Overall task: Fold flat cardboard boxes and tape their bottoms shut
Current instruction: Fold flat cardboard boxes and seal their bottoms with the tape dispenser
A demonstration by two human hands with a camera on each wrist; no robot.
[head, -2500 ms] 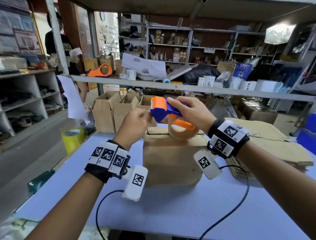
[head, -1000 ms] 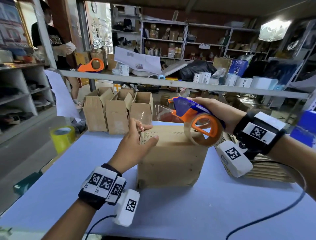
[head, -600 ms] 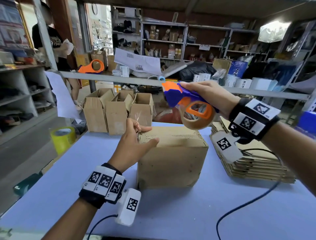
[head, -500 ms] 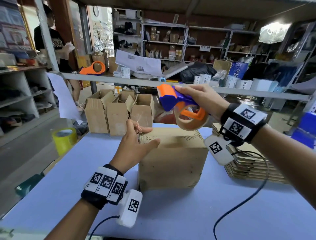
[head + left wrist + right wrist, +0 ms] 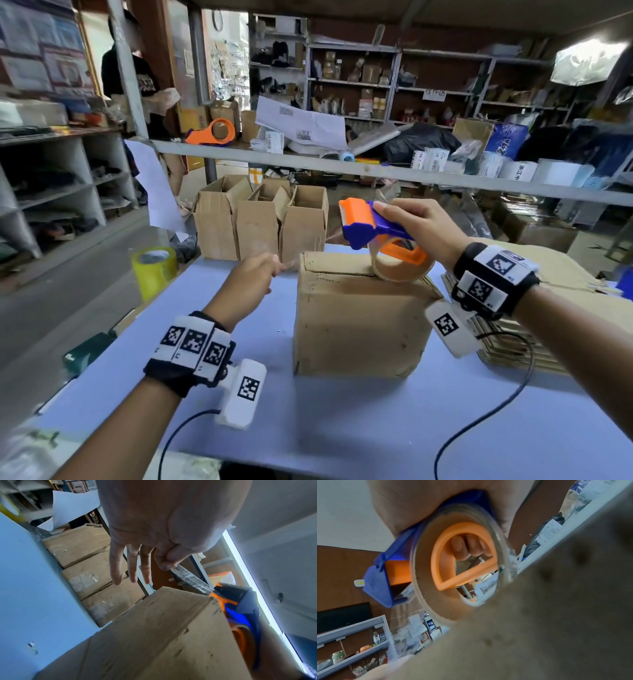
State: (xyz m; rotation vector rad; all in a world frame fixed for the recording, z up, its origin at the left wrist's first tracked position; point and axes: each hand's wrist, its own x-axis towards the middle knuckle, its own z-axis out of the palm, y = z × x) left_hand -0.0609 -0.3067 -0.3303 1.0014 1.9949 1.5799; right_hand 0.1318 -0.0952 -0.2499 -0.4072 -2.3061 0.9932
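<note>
A folded cardboard box (image 5: 359, 315) stands on the blue table (image 5: 308, 428) with its closed flaps facing up. My right hand (image 5: 416, 219) grips a blue and orange tape dispenser (image 5: 371, 226), whose roll (image 5: 400, 270) rests on the box's top. In the right wrist view my fingers (image 5: 467, 547) show through the roll's orange hub. My left hand (image 5: 272, 269) hovers just left of the box's top edge. In the left wrist view its thumb and forefinger (image 5: 167, 561) pinch the end of a clear tape strip (image 5: 190, 578) that runs to the dispenser (image 5: 236, 608); the other fingers stay straight.
Three open-topped boxes (image 5: 260, 219) stand at the table's far edge. A stack of flat cardboard (image 5: 561, 274) lies to the right. A yellow tape roll (image 5: 154, 270) sits at the left edge. A metal shelf rail (image 5: 376, 171) crosses above, bearing another dispenser (image 5: 214, 132). A person (image 5: 137, 78) stands back left.
My left hand has left the box's top edge and moved left, pinching the tape end. My right hand has lowered the dispenser until the roll rests on the box.
</note>
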